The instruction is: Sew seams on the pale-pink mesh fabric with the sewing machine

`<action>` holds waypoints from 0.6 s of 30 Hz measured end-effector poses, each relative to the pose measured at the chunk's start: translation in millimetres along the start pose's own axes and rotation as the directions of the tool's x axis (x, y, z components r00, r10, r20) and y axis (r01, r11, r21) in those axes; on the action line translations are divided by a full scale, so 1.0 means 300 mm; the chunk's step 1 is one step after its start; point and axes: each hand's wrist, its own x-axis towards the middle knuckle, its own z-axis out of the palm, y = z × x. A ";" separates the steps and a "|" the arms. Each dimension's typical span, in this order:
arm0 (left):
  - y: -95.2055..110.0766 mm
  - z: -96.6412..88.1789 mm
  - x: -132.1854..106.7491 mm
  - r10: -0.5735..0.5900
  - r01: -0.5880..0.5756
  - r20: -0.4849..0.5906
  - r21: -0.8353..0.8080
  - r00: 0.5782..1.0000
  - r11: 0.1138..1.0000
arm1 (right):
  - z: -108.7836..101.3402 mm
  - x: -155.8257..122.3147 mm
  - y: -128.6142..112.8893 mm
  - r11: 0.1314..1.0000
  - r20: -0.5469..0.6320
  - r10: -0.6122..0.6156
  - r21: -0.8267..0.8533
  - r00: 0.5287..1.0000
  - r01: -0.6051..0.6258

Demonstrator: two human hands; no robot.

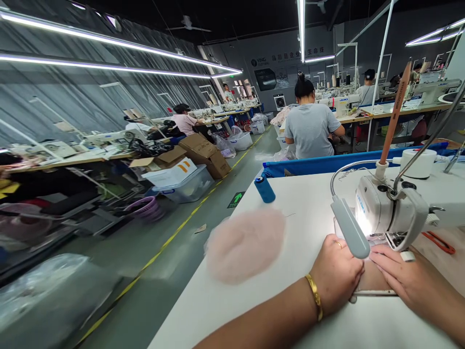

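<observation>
My left hand (336,271), with a gold bracelet and a ring, rests on the white table with its fingers curled over a small pale fabric piece (374,281) in front of the sewing machine (390,208). My right hand (407,276) lies flat on the same piece, fingers stretched toward the needle area under the machine's lamp (349,227). A fluffy pink fabric piece (245,245) lies on the table left of my left hand.
A blue thread spool (265,188) stands at the table's far left edge. Orange scissors (439,241) lie right of the machine. A person in a grey shirt (311,128) sits ahead. Cardboard boxes (203,152) and bins line the aisle on the left.
</observation>
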 end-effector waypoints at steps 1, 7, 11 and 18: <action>-0.003 0.001 0.004 -0.010 0.010 0.001 0.001 1.000 1.000 | 0.003 0.003 0.001 1.000 -0.017 0.009 0.004 1.000 -0.008; -0.011 -0.002 0.021 -0.080 0.081 0.046 -0.020 0.996 0.997 | -0.008 0.037 -0.014 0.998 -0.090 0.022 -0.054 0.996 -0.027; -0.024 -0.003 0.023 -0.116 0.121 0.069 -0.062 0.991 0.991 | -0.008 0.036 -0.017 0.997 -0.065 0.021 -0.078 0.998 -0.026; -0.026 -0.052 0.008 -0.199 0.203 0.189 -0.002 0.962 0.979 | 0.015 -0.010 -0.009 0.996 -0.095 -0.085 -0.005 0.992 0.085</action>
